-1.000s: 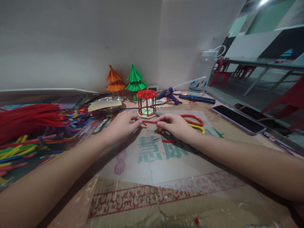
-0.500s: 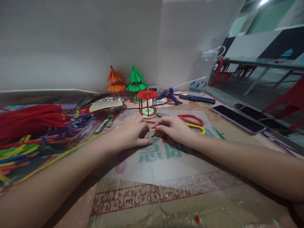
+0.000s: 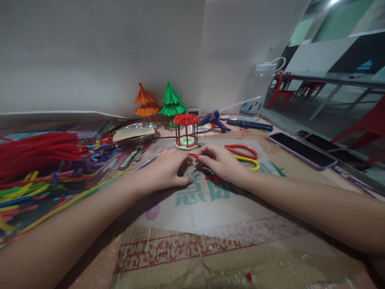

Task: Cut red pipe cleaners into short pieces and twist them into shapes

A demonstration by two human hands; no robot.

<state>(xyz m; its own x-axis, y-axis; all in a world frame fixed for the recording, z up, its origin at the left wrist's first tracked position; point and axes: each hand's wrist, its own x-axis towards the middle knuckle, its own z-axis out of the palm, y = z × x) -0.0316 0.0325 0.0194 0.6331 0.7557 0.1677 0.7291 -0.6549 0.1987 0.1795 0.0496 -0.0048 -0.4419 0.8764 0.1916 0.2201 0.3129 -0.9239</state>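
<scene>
Short thin red strip (image 3: 193, 155), material unclear, is btwn the hands over a white sheet w/ green print (image 3: 180, 218); R hand (image 3: 221, 163) has thumb + index closed on it. L hand (image 3: 167, 170) nearby, thumb & fingers apart. Just behind: small cage-like model w/ red top, dark posts, pale base (image 3: 186, 119). Farther back: blue glue gun (image 3: 212, 118), orange tiered-roof model (image 3: 144, 100), green tiered-roof model (image 3: 170, 100).
</scene>
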